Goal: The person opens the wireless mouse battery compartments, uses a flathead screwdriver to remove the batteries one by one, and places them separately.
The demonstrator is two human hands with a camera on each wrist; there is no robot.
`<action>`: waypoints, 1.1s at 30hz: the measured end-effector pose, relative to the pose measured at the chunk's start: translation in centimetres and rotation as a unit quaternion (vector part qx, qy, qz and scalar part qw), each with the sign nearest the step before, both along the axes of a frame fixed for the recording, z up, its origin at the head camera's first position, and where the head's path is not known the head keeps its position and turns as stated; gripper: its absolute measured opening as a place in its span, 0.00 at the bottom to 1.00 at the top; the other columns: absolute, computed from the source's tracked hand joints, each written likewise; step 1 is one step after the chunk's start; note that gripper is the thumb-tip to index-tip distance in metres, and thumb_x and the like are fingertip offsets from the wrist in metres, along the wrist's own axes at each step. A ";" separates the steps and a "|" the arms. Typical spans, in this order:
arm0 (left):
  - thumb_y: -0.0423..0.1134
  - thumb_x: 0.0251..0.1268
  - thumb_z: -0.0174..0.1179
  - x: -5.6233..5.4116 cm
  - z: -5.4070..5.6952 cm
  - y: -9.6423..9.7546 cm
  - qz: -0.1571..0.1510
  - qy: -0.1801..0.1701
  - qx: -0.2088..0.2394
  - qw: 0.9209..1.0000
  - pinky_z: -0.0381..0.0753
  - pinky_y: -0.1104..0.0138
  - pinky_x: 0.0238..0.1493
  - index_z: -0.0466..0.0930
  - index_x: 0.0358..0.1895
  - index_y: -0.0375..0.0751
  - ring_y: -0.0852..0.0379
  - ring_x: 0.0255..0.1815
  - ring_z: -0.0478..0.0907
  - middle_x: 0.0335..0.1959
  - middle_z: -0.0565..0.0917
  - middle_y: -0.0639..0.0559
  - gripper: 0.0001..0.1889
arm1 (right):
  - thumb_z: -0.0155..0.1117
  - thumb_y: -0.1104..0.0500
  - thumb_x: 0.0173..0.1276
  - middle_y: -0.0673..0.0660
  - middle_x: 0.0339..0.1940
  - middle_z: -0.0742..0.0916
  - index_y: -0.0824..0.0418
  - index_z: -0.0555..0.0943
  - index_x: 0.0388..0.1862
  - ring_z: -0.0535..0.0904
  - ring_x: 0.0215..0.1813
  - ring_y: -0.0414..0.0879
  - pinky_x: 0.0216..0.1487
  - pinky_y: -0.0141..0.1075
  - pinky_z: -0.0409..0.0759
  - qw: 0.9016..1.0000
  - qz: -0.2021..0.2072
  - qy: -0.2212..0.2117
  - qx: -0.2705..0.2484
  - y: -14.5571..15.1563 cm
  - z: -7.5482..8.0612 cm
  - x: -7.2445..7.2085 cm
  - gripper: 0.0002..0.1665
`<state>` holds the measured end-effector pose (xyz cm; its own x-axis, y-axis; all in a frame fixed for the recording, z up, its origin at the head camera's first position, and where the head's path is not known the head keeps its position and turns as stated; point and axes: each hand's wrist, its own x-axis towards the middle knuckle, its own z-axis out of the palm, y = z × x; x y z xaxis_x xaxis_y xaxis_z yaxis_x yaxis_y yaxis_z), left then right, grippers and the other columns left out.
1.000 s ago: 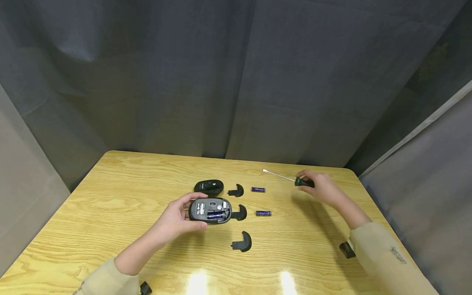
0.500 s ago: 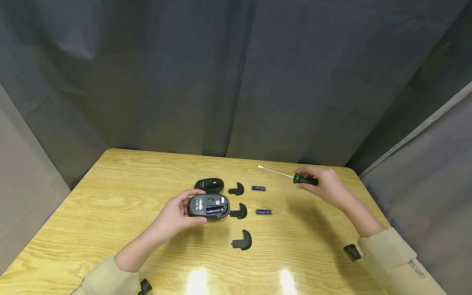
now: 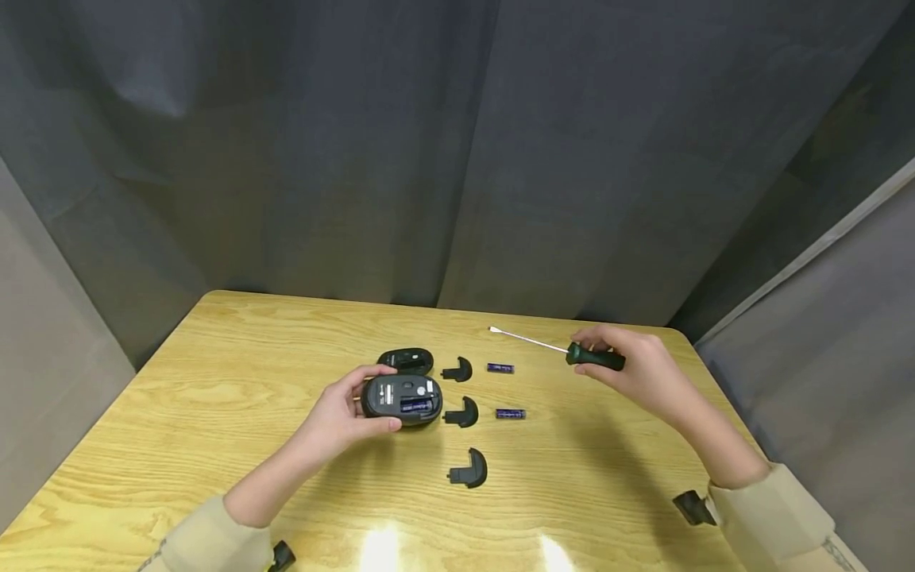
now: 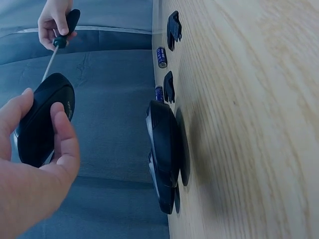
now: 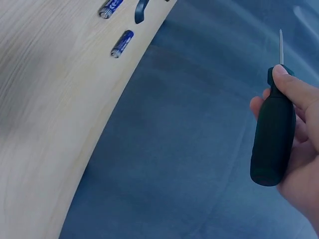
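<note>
My left hand (image 3: 336, 413) holds a black computer mouse (image 3: 382, 409) above the table, underside up, its battery bay uncovered. A blue-purple battery (image 3: 417, 406) lies in that bay. Thumb and fingers clasp the mouse from opposite sides. Over the table's right part, my right hand (image 3: 636, 369) grips the dark green handle of a screwdriver (image 3: 596, 357), whose metal shaft points left. In the right wrist view the thumb presses near the handle's neck. Behind the held mouse, another upturned mouse (image 3: 406, 360) rests on the table; the left wrist view shows two mice (image 4: 164, 144) there.
Three black battery covers (image 3: 469, 470) lie in a column right of the held mouse. Further right are two blue-purple batteries (image 3: 511, 414), one behind the other. A grey curtain (image 3: 457, 159) hangs behind the wooden table (image 3: 214, 381).
My right hand has shifted right, while the screwdriver's tip has swung left toward the mouse. The held mouse has moved slightly left and back, and its underside is tilted differently.
</note>
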<state>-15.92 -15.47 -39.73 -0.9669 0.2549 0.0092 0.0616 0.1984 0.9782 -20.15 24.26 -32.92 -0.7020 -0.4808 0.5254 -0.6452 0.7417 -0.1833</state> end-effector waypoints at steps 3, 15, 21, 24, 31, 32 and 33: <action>0.35 0.45 0.74 -0.1 0.0 0.1 0.000 0.006 0.007 1.000 0.83 0.65 0.45 0.68 0.62 0.48 0.49 0.45 0.81 0.59 0.72 0.37 0.37 | 0.78 0.60 0.47 0.46 0.36 0.85 0.52 0.81 0.42 0.81 0.33 0.39 0.31 0.35 0.82 1.000 0.009 0.004 -0.003 -0.4 0.3 0.5 0.22; 0.32 0.43 0.74 -0.4 0.6 0.6 0.002 0.025 0.004 1.000 0.84 0.66 0.42 0.69 0.62 0.50 0.48 0.45 0.82 0.60 0.71 0.39 0.37 | 0.78 0.61 0.46 0.42 0.35 0.85 0.50 0.81 0.41 0.80 0.32 0.33 0.30 0.30 0.82 0.997 0.073 -0.004 0.005 -2.0 1.1 2.3 0.22; 0.31 0.43 0.74 -0.4 1.0 0.9 -0.002 0.027 0.007 1.000 0.85 0.65 0.41 0.69 0.63 0.47 0.48 0.43 0.83 0.61 0.70 0.38 0.38 | 0.78 0.61 0.45 0.41 0.34 0.85 0.50 0.82 0.40 0.79 0.33 0.32 0.30 0.29 0.81 0.995 0.101 -0.003 0.009 -2.8 0.9 2.7 0.21; 0.30 0.44 0.74 -0.4 1.2 1.0 -0.004 0.027 0.012 1.000 0.85 0.64 0.41 0.69 0.62 0.46 0.47 0.42 0.83 0.61 0.70 0.36 0.38 | 0.79 0.61 0.45 0.42 0.34 0.85 0.52 0.82 0.39 0.80 0.33 0.34 0.31 0.29 0.81 0.993 0.113 -0.003 0.019 -3.3 0.7 2.8 0.21; 0.29 0.43 0.73 -0.3 1.2 1.1 -0.007 0.031 0.018 0.999 0.85 0.64 0.41 0.70 0.62 0.46 0.47 0.42 0.83 0.60 0.70 0.35 0.37 | 0.78 0.56 0.46 0.44 0.35 0.87 0.51 0.84 0.40 0.81 0.33 0.38 0.30 0.32 0.81 0.992 0.104 0.000 0.069 -4.1 0.3 3.2 0.19; 0.29 0.43 0.73 -0.3 1.2 1.1 -0.008 0.030 0.020 0.999 0.85 0.64 0.41 0.70 0.62 0.46 0.47 0.42 0.83 0.61 0.70 0.35 0.37 | 0.78 0.56 0.46 0.44 0.35 0.87 0.51 0.85 0.39 0.81 0.33 0.38 0.30 0.32 0.81 0.992 0.101 0.001 0.073 -4.1 0.3 3.3 0.19; 0.29 0.43 0.73 -0.3 1.2 1.2 -0.008 0.030 0.021 0.999 0.85 0.64 0.41 0.69 0.62 0.46 0.47 0.43 0.83 0.61 0.70 0.35 0.37 | 0.78 0.56 0.46 0.44 0.35 0.87 0.51 0.85 0.39 0.81 0.33 0.38 0.29 0.32 0.80 0.992 0.099 0.000 0.077 -4.2 0.2 3.3 0.19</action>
<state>-16.23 -14.32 -38.51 -0.9598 0.2694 0.0785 0.1241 0.1566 0.9798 -16.84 20.08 -32.70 -0.5848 -0.6840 0.4360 -0.7817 0.6188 -0.0777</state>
